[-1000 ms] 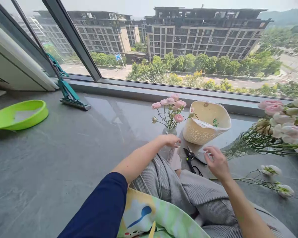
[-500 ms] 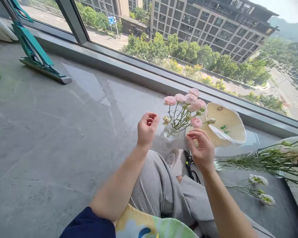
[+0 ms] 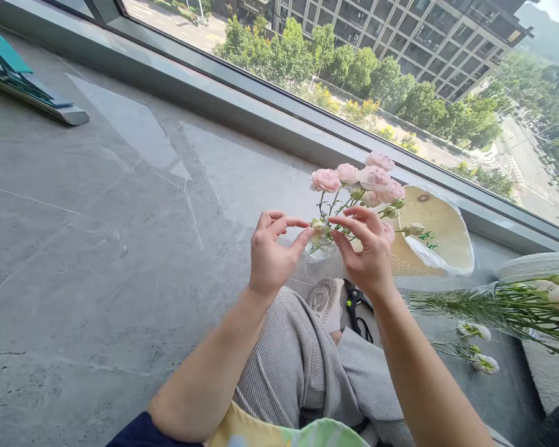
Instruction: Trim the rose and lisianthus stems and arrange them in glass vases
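My left hand [image 3: 271, 257] and my right hand [image 3: 367, 251] are raised side by side in front of a small glass vase [image 3: 320, 250] that holds pink roses [image 3: 354, 177]. The left thumb and forefinger pinch a pale bud [image 3: 317, 228] at the low left of the bunch. My right hand's fingers are curved and apart, their tips touching the green stems beside that bud. The hands hide most of the vase.
A cream basket [image 3: 442, 230] lies tipped behind the vase. Black shears [image 3: 355, 305] rest on the floor by my foot [image 3: 327, 299]. A wrapped bunch of flowers [image 3: 498, 304] and loose white blooms [image 3: 476, 332] lie at right. A teal floor squeegee [image 3: 32, 102] lies far left, under the window sill [image 3: 261, 121].
Both hands rose from near my knee and the shears to the vase and closed in on the flowers. The view tilted down and moved right; the green basin is out of view.
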Motion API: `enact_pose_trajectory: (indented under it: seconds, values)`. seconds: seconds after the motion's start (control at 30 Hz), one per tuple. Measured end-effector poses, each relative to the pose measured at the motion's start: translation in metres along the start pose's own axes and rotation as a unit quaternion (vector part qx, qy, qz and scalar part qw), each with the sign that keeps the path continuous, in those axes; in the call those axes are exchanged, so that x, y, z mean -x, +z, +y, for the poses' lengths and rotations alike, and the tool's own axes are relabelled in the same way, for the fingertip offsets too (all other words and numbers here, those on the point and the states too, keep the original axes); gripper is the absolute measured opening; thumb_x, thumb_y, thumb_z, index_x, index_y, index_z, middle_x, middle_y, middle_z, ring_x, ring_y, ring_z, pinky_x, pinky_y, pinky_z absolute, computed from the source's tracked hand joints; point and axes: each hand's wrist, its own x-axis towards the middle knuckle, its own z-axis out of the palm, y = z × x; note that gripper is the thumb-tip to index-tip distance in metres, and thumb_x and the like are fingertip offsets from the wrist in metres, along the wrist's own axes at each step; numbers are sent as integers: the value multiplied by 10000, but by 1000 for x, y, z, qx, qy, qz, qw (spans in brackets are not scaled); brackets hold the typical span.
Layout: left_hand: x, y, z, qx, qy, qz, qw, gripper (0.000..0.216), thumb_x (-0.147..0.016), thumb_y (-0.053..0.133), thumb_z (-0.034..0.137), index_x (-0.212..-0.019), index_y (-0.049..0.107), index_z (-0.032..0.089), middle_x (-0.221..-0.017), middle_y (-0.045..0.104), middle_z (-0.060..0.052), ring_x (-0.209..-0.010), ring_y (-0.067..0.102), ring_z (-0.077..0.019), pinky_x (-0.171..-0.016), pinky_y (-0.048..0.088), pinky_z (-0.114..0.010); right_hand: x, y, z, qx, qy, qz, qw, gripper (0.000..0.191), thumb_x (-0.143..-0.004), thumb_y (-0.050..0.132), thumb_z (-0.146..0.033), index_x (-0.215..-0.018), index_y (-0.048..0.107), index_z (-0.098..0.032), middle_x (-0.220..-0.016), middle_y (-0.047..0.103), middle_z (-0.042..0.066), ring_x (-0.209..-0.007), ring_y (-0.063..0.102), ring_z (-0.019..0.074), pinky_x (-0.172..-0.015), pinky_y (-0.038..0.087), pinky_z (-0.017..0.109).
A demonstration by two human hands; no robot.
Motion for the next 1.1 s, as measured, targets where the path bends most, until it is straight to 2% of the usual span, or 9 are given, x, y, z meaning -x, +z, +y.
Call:
enact_pose_trajectory:
  seconds: [0.17,0.3,0.43,0.57,0.7,0.9,1.1]
  values:
    - [-1,0,0,-16,2,-4,1000,189,-729,741,357,-850,720,213,-910,547,-26,-823,538,-129,-771,486,-253,-2,2,1,-26,-7,-17,999,180,-886,571,-254,-1017,690,-286,-1124,538,58,-961,559,190,-874,493,394]
    - [1,-3,-1,-31,-7,-11,999,192,-740,727,394,-796,717,211,-871,518,-19,-801,524,-126,-772,482,-257,6,3,0,-22,3,19,1000,124,-867,595,-245,-942,689,-275,-1075,540,54,-999,555,206,-868,496,395]
    - [4,-4,-2,-55,-4,-34,998,255,-676,770,442,-797,716,225,-876,483,-11,-793,516,-126,-797,484,-269,13,6,1,-4,-9,43,999,181,-852,614,-234,-1022,661,-277,-1069,521,59,-1025,536,214,-871,482,391]
    - [5,-2,-3,-71,24,-33,997,256,-683,769,430,-839,723,232,-891,466,-11,-812,513,-127,-810,485,-269,10,7,2,18,-24,9,1000,271,-870,587,-245,-1130,629,-305,-1138,499,68,-1069,504,234,-899,459,422]
    - [4,1,-5,-69,35,-24,997,163,-741,735,357,-851,738,236,-876,470,-6,-771,508,-110,-787,486,-251,3,9,2,42,-48,-21,998,286,-879,574,-248,-1146,627,-337,-1204,481,62,-1115,467,253,-921,442,450]
    - [4,2,-6,-67,44,-17,997,118,-775,703,320,-839,744,228,-864,489,-7,-750,518,-107,-777,487,-252,-3,13,2,60,-69,-19,996,226,-884,577,-264,-1093,638,-322,-1190,491,65,-1116,461,253,-940,429,458]
    - [3,2,-6,-66,49,-15,997,108,-791,686,300,-816,732,206,-872,502,-10,-745,517,-107,-779,483,-257,-5,16,2,66,-58,-13,996,179,-892,562,-248,-1046,638,-297,-1167,511,62,-1112,469,247,-971,403,466]
